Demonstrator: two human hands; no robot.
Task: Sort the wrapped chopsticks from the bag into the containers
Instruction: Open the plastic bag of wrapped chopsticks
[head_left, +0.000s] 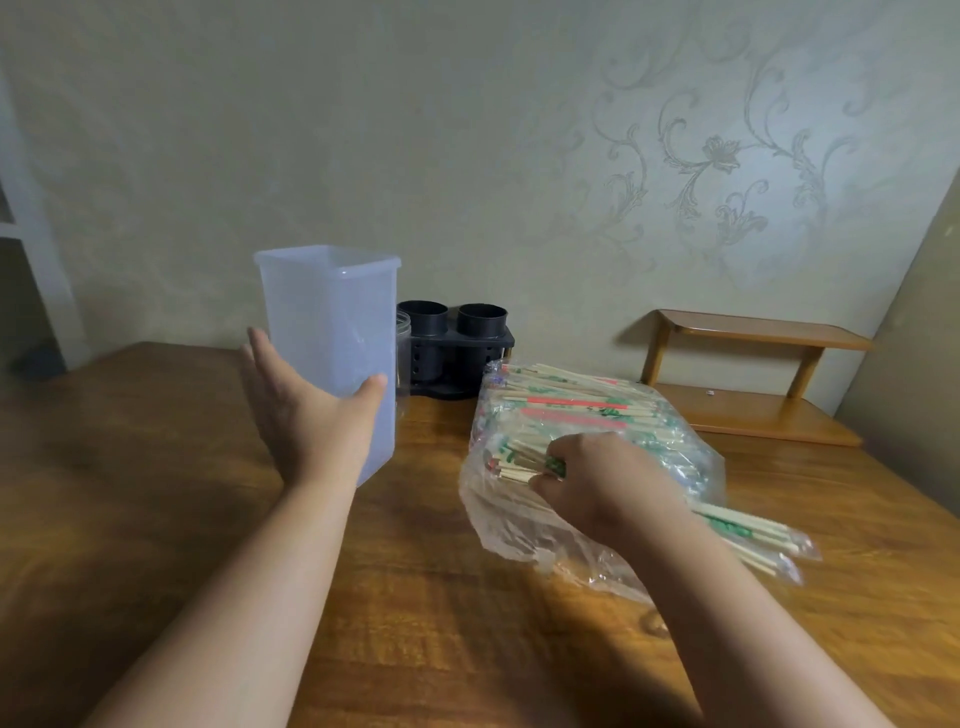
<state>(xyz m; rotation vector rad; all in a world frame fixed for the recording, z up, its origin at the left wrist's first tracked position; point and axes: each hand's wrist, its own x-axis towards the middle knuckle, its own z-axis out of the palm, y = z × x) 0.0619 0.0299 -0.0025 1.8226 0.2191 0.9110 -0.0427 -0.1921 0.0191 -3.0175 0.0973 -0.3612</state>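
Barely started: the translucent container (332, 322) looks empty, and nothing shows above the black twin-cup holder (457, 353). The wrapped chopsticks (571, 410) sit in the bag (519, 525) on the table (156, 519), long axis roughly left-right. Your right hand (602, 483) clenches a bundle; your left hand (306, 415) rests straight-fingered against the container.

Wooden table (156, 467), tall container (332, 322), chopstick bag (571, 400), black holder (457, 343) (twin cups)

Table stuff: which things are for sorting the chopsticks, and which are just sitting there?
For the job:
- bag
- wrapped chopsticks
- tall clear container
- black two-cup holder
- clear jar, probably

Just sitting there:
- wooden shelf
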